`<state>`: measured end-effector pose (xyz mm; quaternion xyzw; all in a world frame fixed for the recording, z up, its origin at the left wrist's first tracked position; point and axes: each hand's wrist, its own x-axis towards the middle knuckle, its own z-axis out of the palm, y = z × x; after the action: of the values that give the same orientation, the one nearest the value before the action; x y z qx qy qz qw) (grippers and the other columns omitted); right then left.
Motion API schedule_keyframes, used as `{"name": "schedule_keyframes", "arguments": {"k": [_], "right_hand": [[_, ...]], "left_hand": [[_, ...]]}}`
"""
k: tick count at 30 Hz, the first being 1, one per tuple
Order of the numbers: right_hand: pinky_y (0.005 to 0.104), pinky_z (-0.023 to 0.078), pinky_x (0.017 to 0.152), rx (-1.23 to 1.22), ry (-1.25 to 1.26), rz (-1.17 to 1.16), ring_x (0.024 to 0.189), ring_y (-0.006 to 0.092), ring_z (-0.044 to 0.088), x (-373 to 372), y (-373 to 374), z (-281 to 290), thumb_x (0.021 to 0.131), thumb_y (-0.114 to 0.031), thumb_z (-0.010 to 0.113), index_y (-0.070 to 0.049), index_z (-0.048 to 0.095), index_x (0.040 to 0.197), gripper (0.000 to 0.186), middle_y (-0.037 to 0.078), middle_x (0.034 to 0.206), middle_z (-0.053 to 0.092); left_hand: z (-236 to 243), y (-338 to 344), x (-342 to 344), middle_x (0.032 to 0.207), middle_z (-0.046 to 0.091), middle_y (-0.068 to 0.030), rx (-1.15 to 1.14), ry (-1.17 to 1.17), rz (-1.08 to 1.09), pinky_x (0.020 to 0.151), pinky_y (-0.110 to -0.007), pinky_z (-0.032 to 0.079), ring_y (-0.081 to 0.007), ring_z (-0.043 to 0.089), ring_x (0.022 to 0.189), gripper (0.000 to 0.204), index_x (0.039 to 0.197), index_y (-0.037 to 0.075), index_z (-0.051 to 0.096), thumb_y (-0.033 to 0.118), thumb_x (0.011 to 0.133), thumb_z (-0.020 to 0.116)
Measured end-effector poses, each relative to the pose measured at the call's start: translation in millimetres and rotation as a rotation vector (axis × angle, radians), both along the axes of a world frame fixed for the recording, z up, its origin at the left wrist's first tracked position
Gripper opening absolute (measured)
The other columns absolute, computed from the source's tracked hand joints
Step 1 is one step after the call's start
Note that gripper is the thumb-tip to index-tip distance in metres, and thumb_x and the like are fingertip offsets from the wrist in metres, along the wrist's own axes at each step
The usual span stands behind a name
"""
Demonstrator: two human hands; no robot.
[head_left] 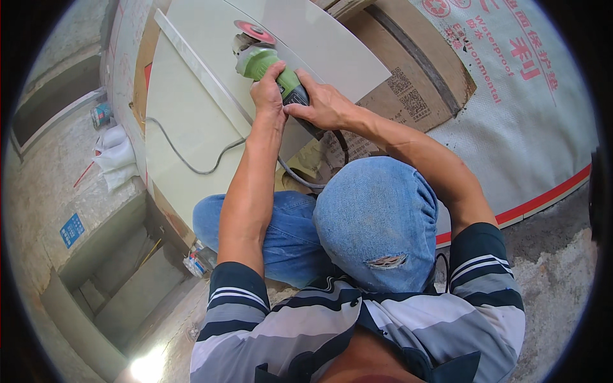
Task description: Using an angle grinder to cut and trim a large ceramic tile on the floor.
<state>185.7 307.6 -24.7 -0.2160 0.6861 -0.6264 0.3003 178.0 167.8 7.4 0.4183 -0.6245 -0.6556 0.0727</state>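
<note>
Both my hands hold a green-and-black angle grinder [258, 60] over pale tile panels [191, 153]. Its pinkish-red disc [254, 30] points away from me, above the upper panel. My left hand [268, 96] is wrapped round the green body from the left, thumb on top. My right hand [319, 102] grips the darker rear part from the right. A grey cord [217, 163] snakes across the panel beneath. A long pale straight strip [195, 67] lies on the panel left of the grinder. My jeans-covered knees sit just below the work.
Cardboard [408, 64] lies at the upper right, beside a red-printed protective sheet [523, 159] with a red edge band. White sacks [116, 153] and a small bucket [101, 113] stand at the left. A recessed concrete opening [112, 274] is at the lower left, near small containers [198, 262].
</note>
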Motion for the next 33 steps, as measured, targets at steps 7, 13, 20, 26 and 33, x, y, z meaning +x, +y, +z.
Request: {"name": "schedule_keyframes", "arguments": {"k": [7,13,20,26,33], "right_hand": [[0.0469,0.048,0.08,-0.008,0.019,-0.006,0.09,0.0476,0.06,-1,1,3,0.081,-0.041,0.061,0.005,0.026,0.13,0.076,0.036,0.095,0.059],[0.0464,0.048,0.08,0.006,-0.033,0.031,0.09,0.0469,0.06,-2,7,6,0.081,-0.04,0.06,0.005,0.028,0.128,0.073,0.036,0.095,0.059],[0.0468,0.048,0.08,0.001,-0.037,0.023,0.09,0.0469,0.06,3,13,6,0.081,-0.04,0.06,0.005,0.029,0.127,0.072,0.035,0.094,0.06],[0.0473,0.047,0.079,0.008,-0.032,0.017,0.089,0.0469,0.06,8,16,4,0.081,-0.04,0.061,0.003,0.03,0.128,0.071,0.033,0.094,0.06],[0.0467,0.047,0.079,0.029,-0.042,0.018,0.09,0.0458,0.06,13,20,4,0.081,-0.04,0.062,0.001,0.029,0.132,0.073,0.032,0.094,0.061]], "left_hand": [[2,1,-1,0.08,0.061,-0.0031,0.023,-0.02,-0.007,0.064,-0.029,0.049,-0.0147,0.06,0.07,0.02,0.088,0.002,0.063,0.013,0.074,0.071],[-2,1,0,0.082,0.061,-0.0038,0.028,-0.027,-0.009,0.066,-0.03,0.05,-0.0153,0.06,0.071,0.022,0.091,0.001,0.062,0.012,0.074,0.071],[-4,6,5,0.085,0.062,-0.0045,0.04,-0.028,0.0,0.068,-0.03,0.05,-0.0156,0.061,0.073,0.023,0.092,0.001,0.062,0.011,0.074,0.071],[0,13,10,0.084,0.061,-0.0039,0.039,-0.045,0.007,0.066,-0.03,0.05,-0.0151,0.06,0.073,0.021,0.092,0.001,0.062,0.011,0.075,0.071],[0,19,14,0.083,0.061,-0.0034,0.038,-0.037,0.002,0.065,-0.03,0.05,-0.0148,0.06,0.071,0.02,0.091,0.002,0.062,0.012,0.076,0.071]]}}
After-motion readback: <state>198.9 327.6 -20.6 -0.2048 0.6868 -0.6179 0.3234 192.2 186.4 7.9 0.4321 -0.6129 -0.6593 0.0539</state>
